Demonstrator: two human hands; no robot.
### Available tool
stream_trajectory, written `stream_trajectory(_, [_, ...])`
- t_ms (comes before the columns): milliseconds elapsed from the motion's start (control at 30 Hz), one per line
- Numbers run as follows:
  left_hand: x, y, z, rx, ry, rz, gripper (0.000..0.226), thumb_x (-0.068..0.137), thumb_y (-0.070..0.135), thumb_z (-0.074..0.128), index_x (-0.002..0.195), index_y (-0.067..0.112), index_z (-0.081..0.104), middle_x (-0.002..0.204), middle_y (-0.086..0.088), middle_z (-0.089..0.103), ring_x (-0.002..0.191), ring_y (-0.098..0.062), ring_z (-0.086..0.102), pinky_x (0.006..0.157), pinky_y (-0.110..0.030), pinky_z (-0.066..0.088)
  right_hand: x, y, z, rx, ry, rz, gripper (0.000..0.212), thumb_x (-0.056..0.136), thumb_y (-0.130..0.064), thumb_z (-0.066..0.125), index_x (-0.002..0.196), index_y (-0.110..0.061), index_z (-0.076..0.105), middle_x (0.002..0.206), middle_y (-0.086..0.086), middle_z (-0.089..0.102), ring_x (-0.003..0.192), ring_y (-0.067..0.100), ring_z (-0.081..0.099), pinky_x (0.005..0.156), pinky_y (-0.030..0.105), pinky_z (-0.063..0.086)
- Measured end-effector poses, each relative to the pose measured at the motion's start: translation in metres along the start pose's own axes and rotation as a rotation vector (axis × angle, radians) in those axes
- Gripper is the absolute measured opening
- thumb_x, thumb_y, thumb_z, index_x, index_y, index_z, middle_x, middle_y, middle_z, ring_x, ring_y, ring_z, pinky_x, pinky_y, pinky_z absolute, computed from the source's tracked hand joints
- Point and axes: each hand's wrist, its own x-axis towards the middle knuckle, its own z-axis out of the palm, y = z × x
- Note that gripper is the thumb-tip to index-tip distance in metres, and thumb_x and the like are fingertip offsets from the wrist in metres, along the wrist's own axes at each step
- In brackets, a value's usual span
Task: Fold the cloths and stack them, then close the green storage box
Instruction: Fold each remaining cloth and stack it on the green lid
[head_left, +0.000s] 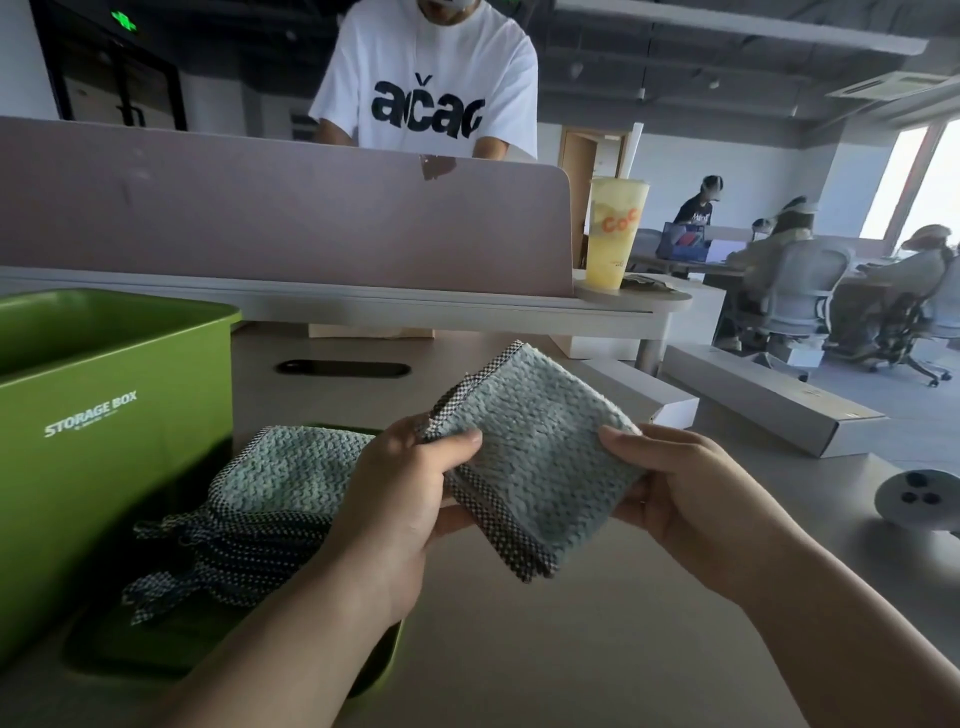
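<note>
Head view: centre frame, we find the left hand (395, 499) and right hand (670, 493) pinching opposite edges of a folded cloth (540, 457) above the surface (519, 649). Lower left, a cloth stack (280, 488) lies on the lid (104, 649) beside the open green storage box (104, 415).

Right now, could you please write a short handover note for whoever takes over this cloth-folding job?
The left grip pinches the folded cloth at its left edge; the right grip holds its right edge, above the table.
The stack of cloths lies on the green lid beside the open green storage box.
Done: several cloths folded and stacked.
Left: lay this cloth on the stack, then close the box.
</note>
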Motion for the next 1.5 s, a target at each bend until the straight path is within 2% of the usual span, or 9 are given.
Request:
stream_trajectory(200, [-0.007, 0.004, 0.002, 0.031, -0.165, -0.081, 0.036, 0.080, 0.052, 0.056, 0.083, 0.021, 0.074, 0.078, -0.006, 0.071, 0.066, -0.021, 0.068, 0.063, -0.037, 0.055, 0.000, -0.003, -0.006, 0.130, 0.030, 0.041, 0.025, 0.082, -0.018, 0.059, 0.100, -0.008, 0.073, 0.107, 0.015, 0.072, 0.096, 0.031, 0.066, 0.093, 0.043, 0.050])
stream_trajectory(300, [-0.010, 0.004, 0.001, 0.080, -0.287, -0.200, 0.069, 0.077, 0.069, 0.045, 0.102, 0.011, 0.072, 0.088, -0.015, 0.071, 0.074, -0.028, 0.068, 0.059, -0.037, 0.055, 0.001, -0.007, -0.004, 0.105, 0.055, 0.110, 0.038, 0.068, -0.022, 0.065, 0.102, -0.005, 0.069, 0.095, 0.015, 0.074, 0.079, 0.028, 0.071, 0.068, 0.037, 0.059])
stream_trajectory(400, [-0.015, 0.003, 0.007, 0.230, -0.282, -0.170, 0.047, 0.082, 0.054, 0.055, 0.092, 0.013, 0.075, 0.085, -0.012, 0.074, 0.070, -0.024, 0.068, 0.053, -0.028, 0.051, 0.004, -0.011, 0.000, 0.089, 0.088, 0.146, 0.042, 0.062, -0.021, 0.064, 0.100, -0.002, 0.067, 0.080, 0.014, 0.075, 0.060, 0.025, 0.072, 0.045, 0.028, 0.054])
stream_trajectory(767, [-0.005, 0.015, 0.004, 0.189, -0.023, -0.035, 0.024, 0.092, 0.029, 0.057, 0.094, 0.010, 0.072, 0.093, -0.013, 0.075, 0.087, -0.032, 0.072, 0.087, -0.051, 0.054, -0.007, 0.005, 0.010, 0.043, -0.111, 0.188, 0.037, 0.085, -0.016, 0.059, 0.114, 0.006, 0.062, 0.114, 0.021, 0.068, 0.098, 0.031, 0.066, 0.088, 0.038, 0.054])
stream_trajectory(900, [-0.006, 0.033, -0.012, 0.199, -0.133, -0.130, 0.022, 0.088, 0.021, 0.062, 0.105, 0.006, 0.064, 0.101, -0.016, 0.073, 0.087, -0.029, 0.069, 0.075, -0.039, 0.055, -0.003, 0.015, 0.023, 0.059, -0.015, 0.073, 0.034, 0.083, -0.016, 0.061, 0.109, 0.007, 0.064, 0.106, 0.021, 0.071, 0.086, 0.030, 0.069, 0.073, 0.033, 0.058])
stream_trajectory(1067, [-0.020, 0.047, -0.049, 0.409, -0.306, -0.236, 0.028, 0.087, -0.006, 0.056, 0.112, 0.008, 0.057, 0.088, -0.010, 0.073, 0.070, -0.020, 0.070, 0.057, -0.027, 0.055, -0.007, 0.020, 0.054, 0.017, 0.059, 0.040, 0.024, 0.089, -0.014, 0.057, 0.104, 0.002, 0.068, 0.102, 0.019, 0.072, 0.095, 0.034, 0.068, 0.090, 0.045, 0.052])
stream_trajectory(1200, [-0.011, 0.062, -0.076, 0.380, -0.148, -0.145, 0.037, 0.090, -0.009, 0.047, 0.123, 0.005, 0.053, 0.087, -0.014, 0.072, 0.064, -0.021, 0.070, 0.055, -0.028, 0.056, -0.003, 0.020, 0.094, -0.004, 0.070, 0.072, 0.018, 0.092, -0.009, 0.054, 0.099, 0.000, 0.067, 0.094, 0.016, 0.075, 0.076, 0.025, 0.070, 0.065, 0.034, 0.059])
stream_trajectory(1367, [0.001, 0.074, -0.098, 0.339, 0.119, -0.001, 0.060, 0.089, 0.006, 0.060, 0.143, 0.013, 0.035, 0.100, -0.007, 0.060, 0.065, -0.018, 0.063, 0.053, -0.028, 0.054, 0.015, 0.018, 0.143, -0.026, 0.058, 0.059, 0.014, 0.090, -0.007, 0.056, 0.098, -0.001, 0.066, 0.094, 0.016, 0.073, 0.074, 0.024, 0.067, 0.067, 0.036, 0.058])
stream_trajectory(1500, [0.015, 0.068, -0.117, 0.329, 0.281, 0.076, 0.042, 0.092, 0.012, 0.059, 0.133, 0.012, 0.049, 0.099, 0.000, 0.064, 0.082, -0.018, 0.065, 0.066, -0.034, 0.058, 0.029, 0.031, 0.172, -0.130, 0.094, 0.028, 0.018, 0.087, -0.008, 0.059, 0.100, 0.002, 0.066, 0.099, 0.022, 0.072, 0.078, 0.030, 0.066, 0.078, 0.049, 0.057])
